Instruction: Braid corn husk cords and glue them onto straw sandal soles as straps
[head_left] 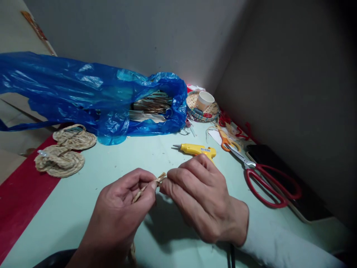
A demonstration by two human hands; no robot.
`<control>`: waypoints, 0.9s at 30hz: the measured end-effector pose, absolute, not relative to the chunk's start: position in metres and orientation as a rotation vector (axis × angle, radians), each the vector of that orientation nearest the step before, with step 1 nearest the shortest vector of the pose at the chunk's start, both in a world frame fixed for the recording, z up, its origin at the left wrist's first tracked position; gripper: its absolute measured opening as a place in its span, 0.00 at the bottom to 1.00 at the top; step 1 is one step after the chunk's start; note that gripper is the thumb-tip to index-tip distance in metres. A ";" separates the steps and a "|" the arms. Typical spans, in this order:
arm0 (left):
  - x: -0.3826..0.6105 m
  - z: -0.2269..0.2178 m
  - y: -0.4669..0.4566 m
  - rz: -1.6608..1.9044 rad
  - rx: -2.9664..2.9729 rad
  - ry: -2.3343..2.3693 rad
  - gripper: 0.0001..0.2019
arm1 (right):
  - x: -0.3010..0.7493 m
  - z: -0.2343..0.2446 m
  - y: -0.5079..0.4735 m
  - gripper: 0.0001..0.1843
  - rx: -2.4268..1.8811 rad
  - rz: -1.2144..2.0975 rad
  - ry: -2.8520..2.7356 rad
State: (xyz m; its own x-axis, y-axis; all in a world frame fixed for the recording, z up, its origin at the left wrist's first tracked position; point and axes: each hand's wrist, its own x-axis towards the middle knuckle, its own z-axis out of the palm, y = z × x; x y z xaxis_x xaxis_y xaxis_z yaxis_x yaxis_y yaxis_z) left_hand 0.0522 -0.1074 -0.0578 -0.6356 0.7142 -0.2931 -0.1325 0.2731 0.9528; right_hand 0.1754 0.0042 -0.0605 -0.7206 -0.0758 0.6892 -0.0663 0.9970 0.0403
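Note:
Between my hands is a thin twisted straw cord (139,194), pale tan, its frayed end sticking up where the fingers meet. My left hand (122,204) pinches it between thumb and index finger, and part of the cord crosses its palm. My right hand (199,197) is closed at the same end, thumb and index finger pressed together on the straw; its other fingers curl under and hide part of it. More of the cord hangs below my left wrist. Just beyond my right hand lies a yellow hot glue gun (196,149), its handle partly hidden behind the knuckles.
Two coiled straw pieces (63,160) lie at left near the red strip. A blue plastic bag (83,89) holding dried stalks stands behind. A woven basket (192,108) with a cup (205,99) is at the back. Orange scissors (224,140), red-handled scissors (264,182) and a dark phone-like slab (309,201) lie right.

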 end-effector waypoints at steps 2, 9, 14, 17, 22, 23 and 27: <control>0.052 -0.059 -0.107 1.456 0.595 1.834 0.05 | 0.174 -0.063 0.002 0.18 0.019 0.013 -2.380; 0.051 -0.060 -0.107 1.437 0.643 1.859 0.03 | 0.174 -0.067 -0.004 0.09 -0.157 0.168 -2.410; 0.051 -0.063 -0.107 1.447 0.664 1.868 0.03 | 0.173 -0.069 -0.006 0.10 -0.240 0.231 -2.399; 0.050 -0.064 -0.106 1.427 0.698 1.889 0.04 | 0.173 -0.071 -0.007 0.10 -0.262 0.288 -2.406; 0.051 -0.066 -0.107 1.408 0.802 1.978 0.06 | 0.172 -0.070 -0.010 0.06 -0.288 0.484 -2.384; 0.052 -0.067 -0.107 1.410 0.835 2.001 0.06 | 0.172 -0.068 -0.009 0.05 -0.308 0.561 -2.370; 0.053 -0.068 -0.108 1.469 0.919 2.065 0.07 | 0.170 -0.062 -0.001 0.03 -0.441 0.984 -2.345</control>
State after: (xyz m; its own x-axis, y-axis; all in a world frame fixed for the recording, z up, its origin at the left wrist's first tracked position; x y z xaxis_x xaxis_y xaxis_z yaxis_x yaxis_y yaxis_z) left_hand 0.0530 -0.1083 -0.0680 -0.6810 0.7319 0.0224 0.2612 0.2142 0.9412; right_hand 0.1705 -0.0014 -0.0623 -0.7932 0.4892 0.3627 0.0837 0.6776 -0.7307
